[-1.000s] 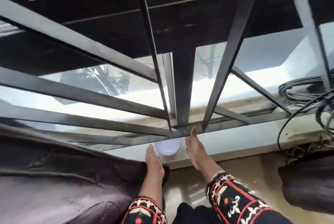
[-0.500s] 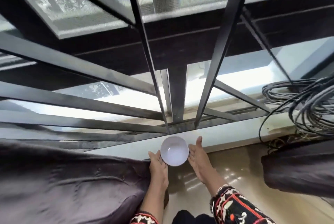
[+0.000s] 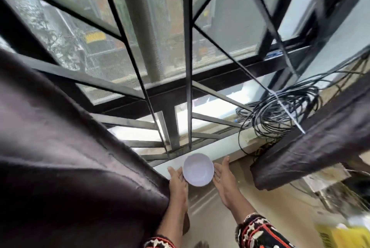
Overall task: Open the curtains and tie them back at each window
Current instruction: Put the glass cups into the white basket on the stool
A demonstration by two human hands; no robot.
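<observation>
White bowl (image 3: 198, 169) between left hand (image 3: 177, 180), right hand (image 3: 223, 177), seemingly touching

1. Both arms reach forward and down, forearms bare and nearly parallel, close together
2. Left hand (image 3: 178, 181): thumb side up, fingers stretched forward along the left rim of a white bowl (image 3: 198, 169); fingertips hidden under it
3. Right hand (image 3: 223, 175): palm turned inward toward the left hand, fingers straight and together, thumb raised, touching the bowl's right side
4. Bowl carried between the two hands; no finger seen curled round it
5. Right sleeve (image 3: 258, 231) patterned, ends mid-forearm; left sleeve (image 3: 158, 243) shows only at the bottom edge
</observation>
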